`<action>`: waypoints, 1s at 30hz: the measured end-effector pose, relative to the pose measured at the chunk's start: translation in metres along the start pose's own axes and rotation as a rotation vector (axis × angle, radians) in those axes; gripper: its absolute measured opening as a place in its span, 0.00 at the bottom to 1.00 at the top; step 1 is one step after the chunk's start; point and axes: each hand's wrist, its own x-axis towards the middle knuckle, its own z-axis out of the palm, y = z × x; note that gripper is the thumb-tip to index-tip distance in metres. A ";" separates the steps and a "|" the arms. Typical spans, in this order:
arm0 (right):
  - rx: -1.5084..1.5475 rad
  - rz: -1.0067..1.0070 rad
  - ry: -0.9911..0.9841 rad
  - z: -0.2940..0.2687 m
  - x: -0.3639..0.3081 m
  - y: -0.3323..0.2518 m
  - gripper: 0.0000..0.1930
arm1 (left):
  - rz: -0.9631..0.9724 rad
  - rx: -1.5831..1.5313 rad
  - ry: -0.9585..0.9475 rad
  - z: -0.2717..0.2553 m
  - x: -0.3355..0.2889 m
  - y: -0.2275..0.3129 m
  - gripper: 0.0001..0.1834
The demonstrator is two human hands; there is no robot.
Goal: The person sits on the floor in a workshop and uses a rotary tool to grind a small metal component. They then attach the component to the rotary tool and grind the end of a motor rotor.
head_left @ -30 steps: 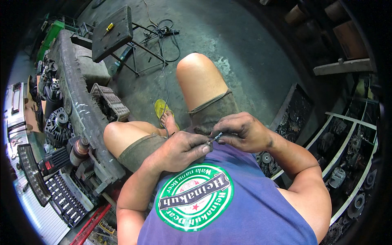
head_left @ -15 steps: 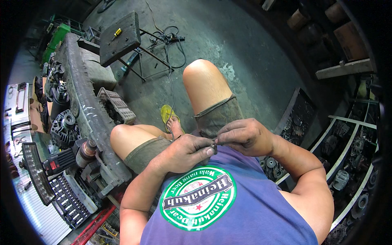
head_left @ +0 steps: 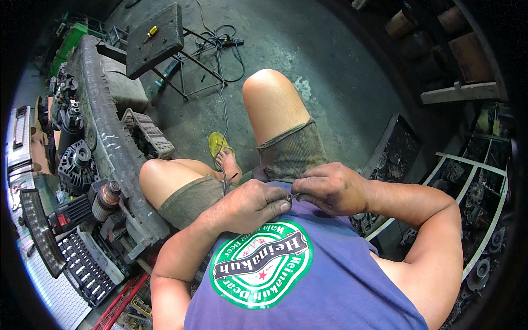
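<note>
Both hands meet in front of my purple shirt, above my lap. My left hand [head_left: 254,202] is closed, its thumb pressed to the fingers, and a small dark metal part [head_left: 290,197] shows at the fingertips. My right hand [head_left: 332,190] pinches at that same spot from the other side; what lies between its fingertips is too small to make out. Grime darkens the fingers. A grey cable [head_left: 223,110] climbs from the floor and passes out of sight near my left wrist. A short dark tip stands beside the left knuckles, its other end hidden.
At left, a worn bench [head_left: 104,132] carries an alternator [head_left: 78,159], a copper-wound armature [head_left: 107,197] and a socket set [head_left: 85,269]. A stool [head_left: 155,41] holds a yellow-handled screwdriver [head_left: 150,32]. A crate [head_left: 146,132] sits beneath. Parts racks [head_left: 467,181] line the right.
My view has shifted slightly, so the stool and bench sit further up and left. Both hands stay together at the small part, the right one turned a little.
</note>
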 end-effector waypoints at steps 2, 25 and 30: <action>0.072 0.045 0.064 0.005 -0.001 -0.004 0.11 | 0.020 0.000 0.010 0.002 0.000 0.000 0.15; 0.150 0.190 0.101 0.010 0.006 -0.006 0.07 | 0.038 0.013 0.065 0.004 0.001 -0.012 0.14; 0.243 0.359 0.068 0.007 0.010 -0.014 0.06 | 0.065 0.016 0.133 0.008 0.000 -0.011 0.13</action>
